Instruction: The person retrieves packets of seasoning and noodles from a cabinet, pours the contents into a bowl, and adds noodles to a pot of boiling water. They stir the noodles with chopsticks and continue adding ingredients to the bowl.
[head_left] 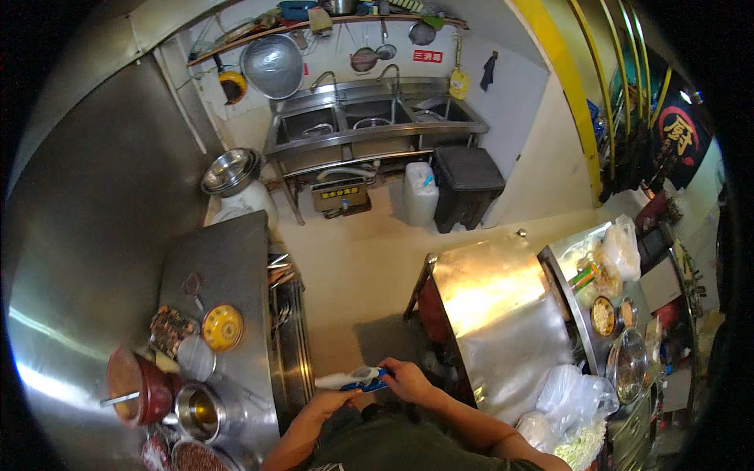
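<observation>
Close in front of my body, at the lower middle of the view, I hold a small blue and white packet (pixel 371 380) whose contents I cannot make out. My right hand (pixel 406 380) grips its blue end from the right. Beneath its left part is my left hand (pixel 337 401), with the fingers against the packet's lower edge; a white part (pixel 331 381) sticks out to the left above this hand. How firmly the left fingers hold is hard to tell, since the packet and the wrist partly hide them.
A steel counter (pixel 235 259) on the left bears a yellow bowl (pixel 222 327), a red-brown pot (pixel 138 388) and a steel pot of oil (pixel 203 412). On the right, a steel table (pixel 506 329) holds plastic bags (pixel 571 391). Sinks (pixel 371 115) and a black bin (pixel 468 179) stand ahead.
</observation>
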A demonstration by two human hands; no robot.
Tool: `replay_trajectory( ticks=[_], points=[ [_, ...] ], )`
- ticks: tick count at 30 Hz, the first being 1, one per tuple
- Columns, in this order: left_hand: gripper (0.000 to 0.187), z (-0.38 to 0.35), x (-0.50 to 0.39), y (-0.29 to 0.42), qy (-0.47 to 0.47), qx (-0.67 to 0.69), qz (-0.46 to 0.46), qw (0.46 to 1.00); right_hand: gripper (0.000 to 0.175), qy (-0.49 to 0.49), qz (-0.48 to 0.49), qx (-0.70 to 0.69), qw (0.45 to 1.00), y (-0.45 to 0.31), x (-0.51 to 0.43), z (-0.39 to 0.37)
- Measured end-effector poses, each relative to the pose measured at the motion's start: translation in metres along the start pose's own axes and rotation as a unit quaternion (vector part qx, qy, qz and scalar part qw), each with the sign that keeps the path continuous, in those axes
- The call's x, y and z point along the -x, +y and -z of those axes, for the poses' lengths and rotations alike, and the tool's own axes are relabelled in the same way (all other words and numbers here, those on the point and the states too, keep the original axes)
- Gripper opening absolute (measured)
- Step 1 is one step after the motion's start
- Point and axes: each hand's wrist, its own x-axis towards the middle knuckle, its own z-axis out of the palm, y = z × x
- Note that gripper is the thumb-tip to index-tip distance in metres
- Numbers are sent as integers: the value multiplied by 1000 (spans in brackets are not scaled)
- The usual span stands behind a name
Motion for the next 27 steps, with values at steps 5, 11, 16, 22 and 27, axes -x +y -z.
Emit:
replay_trajectory(
  ticks=[5, 11, 16, 22, 27],
  points=[
    [25, 47, -114, 62, 7, 19, -154, 988, 20, 106, -1, -52, 993, 40, -116, 27],
    [21, 105, -253, 194, -81, -1, -71, 994, 38, 150, -155, -97, 972, 67, -247, 69],
    [17, 115, -371, 330, -185, -221, -25, 957, 53, 218, -150, -198, 944, 83, -305, 116],
    [32, 5, -511, 451, -389, -342, -61, 853, 38, 439, -254, -233, 830, 165, -365, 187],
    [24, -106, -598, 552, -292, -313, -57, 902, 35, 479, -316, -247, 780, 248, -422, 306]
  ],
)
